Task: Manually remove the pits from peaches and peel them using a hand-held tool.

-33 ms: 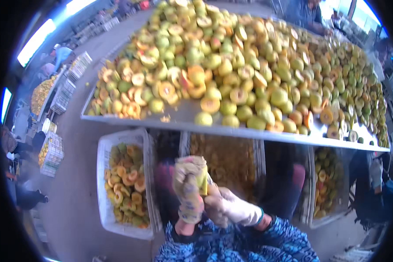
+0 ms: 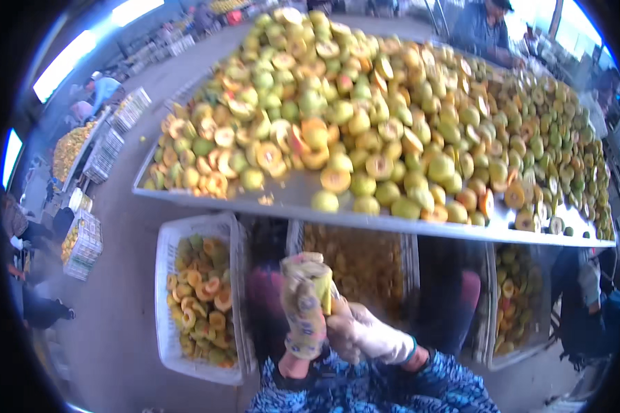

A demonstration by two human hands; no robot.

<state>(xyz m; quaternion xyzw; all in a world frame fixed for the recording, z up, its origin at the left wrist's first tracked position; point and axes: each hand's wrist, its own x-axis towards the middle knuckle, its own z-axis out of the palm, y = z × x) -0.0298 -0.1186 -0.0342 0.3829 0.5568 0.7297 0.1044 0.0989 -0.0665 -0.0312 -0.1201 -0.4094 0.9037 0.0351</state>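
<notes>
My left hand (image 2: pixel 303 299), in a patterned work glove, is wrapped round a yellow-green piece of peach (image 2: pixel 327 294). Its fingers hide most of the fruit. Against the fruit's right side, my right hand (image 2: pixel 365 332) in a pale glove is closed round a small tool with a metallic glint (image 2: pixel 335 292); the tool's kind cannot be made out. Both hands meet above a crate (image 2: pixel 410 265) with brownish scraps in it. Beyond them, a metal table (image 2: pixel 289 212) bears a large heap of halved and whole-looking peaches (image 2: pixel 365 117).
A white crate (image 2: pixel 164 303) of peach halves stands on the floor to the left, another crate (image 2: pixel 490 303) to the right. A person (image 2: pixel 486 31) works at the table's far side. More crates (image 2: pixel 103 155) and people are at the far left.
The whole view has shifted slightly, so the table and crates sit a little lower. My left hand has turned a little; both hands keep their hold.
</notes>
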